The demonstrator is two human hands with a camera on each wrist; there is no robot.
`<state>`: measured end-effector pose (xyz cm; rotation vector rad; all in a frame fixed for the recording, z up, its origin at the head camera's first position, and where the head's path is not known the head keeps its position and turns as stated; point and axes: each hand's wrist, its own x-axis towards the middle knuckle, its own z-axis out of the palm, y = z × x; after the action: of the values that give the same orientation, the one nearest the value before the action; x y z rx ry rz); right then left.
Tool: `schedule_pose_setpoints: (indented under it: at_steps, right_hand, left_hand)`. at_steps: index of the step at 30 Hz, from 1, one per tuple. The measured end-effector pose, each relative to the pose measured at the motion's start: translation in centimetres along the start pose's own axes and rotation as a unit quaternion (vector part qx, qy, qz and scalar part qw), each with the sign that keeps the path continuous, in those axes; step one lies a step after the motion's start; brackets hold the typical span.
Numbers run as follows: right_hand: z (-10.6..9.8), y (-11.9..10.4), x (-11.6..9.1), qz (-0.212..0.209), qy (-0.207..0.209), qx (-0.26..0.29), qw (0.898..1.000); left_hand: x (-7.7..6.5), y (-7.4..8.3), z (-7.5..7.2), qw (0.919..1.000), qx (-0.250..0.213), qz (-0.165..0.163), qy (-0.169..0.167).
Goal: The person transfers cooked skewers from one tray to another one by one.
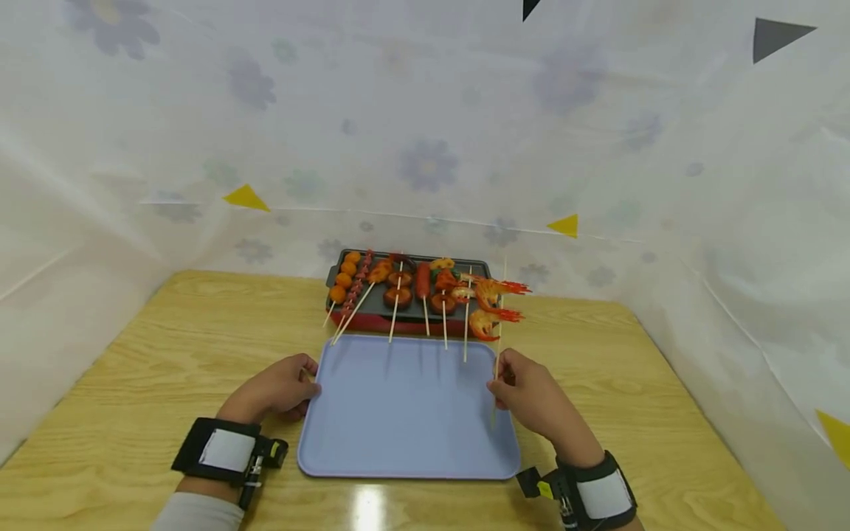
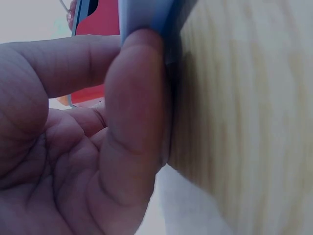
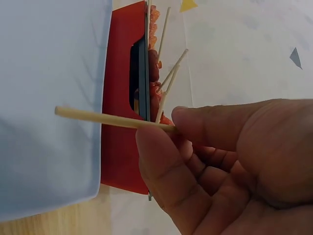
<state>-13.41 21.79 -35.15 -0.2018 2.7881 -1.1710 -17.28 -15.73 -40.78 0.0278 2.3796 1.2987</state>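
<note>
My right hand (image 1: 531, 394) pinches the bamboo stick of a shrimp skewer (image 1: 487, 324) between thumb and fingers, above the right edge of a pale blue tray (image 1: 405, 420). Two orange shrimp with red tails sit on its upper part, over the right end of a tabletop grill (image 1: 405, 324). In the right wrist view, the stick's bare end (image 3: 93, 116) sticks out past my fingertips over the tray. My left hand (image 1: 282, 387) grips the tray's left edge; in the left wrist view, fingers (image 2: 134, 98) press against the tray rim (image 2: 142, 17) close to the tabletop.
Several skewers lie on the grill, among them orange balls (image 1: 344, 280), a sausage (image 1: 423, 282) and mushroom caps (image 1: 398, 297). Their sticks point toward the tray. A wooden table (image 1: 119, 383) carries everything; a flowered white curtain (image 1: 425, 110) with small pennants hangs behind.
</note>
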Motion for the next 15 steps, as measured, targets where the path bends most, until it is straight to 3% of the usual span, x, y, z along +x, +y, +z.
schedule_pose_setpoints:
  at_steps: [7,15]
  right_hand:
    - [0.8,0.4,-1.0,0.02,0.009,0.0,1.0]
    - [1.4,0.9,-1.7,0.036,-0.015,-0.028,0.999]
  left_hand:
    - [0.0,-0.1,0.0,1.0,0.0,0.004,-0.006]
    - [0.0,-0.3,0.0,0.9999,-0.008,0.009,-0.007]
